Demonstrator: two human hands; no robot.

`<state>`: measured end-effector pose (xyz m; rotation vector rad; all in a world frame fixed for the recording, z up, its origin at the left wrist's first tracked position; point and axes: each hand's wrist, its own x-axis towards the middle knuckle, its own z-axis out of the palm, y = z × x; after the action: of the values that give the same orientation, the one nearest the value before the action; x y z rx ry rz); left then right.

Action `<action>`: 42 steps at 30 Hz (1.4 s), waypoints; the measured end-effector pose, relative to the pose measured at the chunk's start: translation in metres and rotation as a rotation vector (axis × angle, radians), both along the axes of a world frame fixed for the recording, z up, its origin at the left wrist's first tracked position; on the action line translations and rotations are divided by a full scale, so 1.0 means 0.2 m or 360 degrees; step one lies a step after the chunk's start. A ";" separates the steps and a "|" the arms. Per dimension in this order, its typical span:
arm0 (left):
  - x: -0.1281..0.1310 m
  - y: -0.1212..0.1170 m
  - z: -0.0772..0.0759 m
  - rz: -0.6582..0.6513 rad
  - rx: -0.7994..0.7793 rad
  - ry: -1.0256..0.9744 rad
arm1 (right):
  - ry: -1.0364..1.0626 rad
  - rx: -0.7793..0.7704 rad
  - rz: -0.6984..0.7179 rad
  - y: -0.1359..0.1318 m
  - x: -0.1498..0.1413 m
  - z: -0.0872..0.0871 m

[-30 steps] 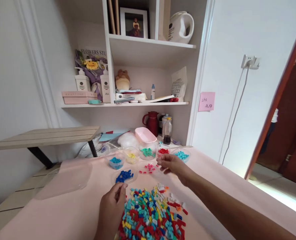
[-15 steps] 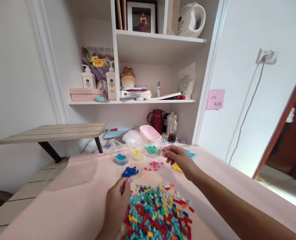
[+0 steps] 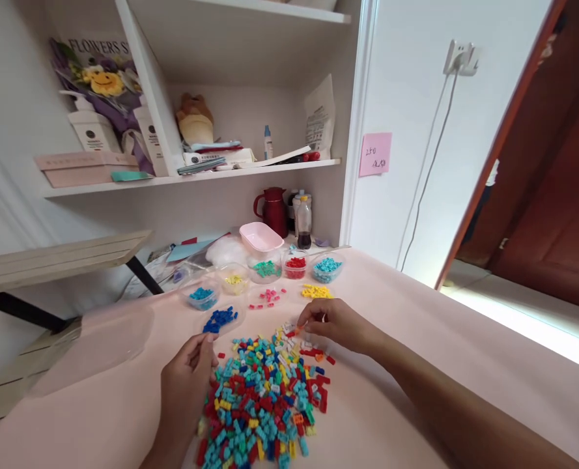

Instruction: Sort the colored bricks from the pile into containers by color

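A heap of mixed small toy building bricks lies on the pink tabletop in front of me. At the heap's left edge is my left hand, thumb and fingers pinched together just below the dark blue bricks; what it holds, if anything, is too small to see. My right hand reaches to the far right edge of the heap, fingertips bent down close together by some white and orange bricks. Whether a brick is between those fingertips is hidden.
Beyond the heap stand clear tubs of sorted bricks: blue, pale yellow, green, red and light blue. Pink and yellow bricks lie nearer. Behind are a pink basin and a red jug.
My right hand has come back from above the far tubs to the heap's edge, uncovering the red bricks' tub. The camera has turned right and down; my left hand stays beside the heap.
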<state>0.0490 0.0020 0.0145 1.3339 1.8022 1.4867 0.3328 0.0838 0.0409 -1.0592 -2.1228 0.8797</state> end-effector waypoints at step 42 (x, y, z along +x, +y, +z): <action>0.03 -0.02 0.00 -0.0014 0.0026 0.0053 | -0.0724 0.0311 0.0131 -0.05 0.01 -0.02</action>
<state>0.0541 -0.0010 0.0154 1.3804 1.8059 1.4862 0.3353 0.0731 0.0376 -1.1574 -2.5792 0.4814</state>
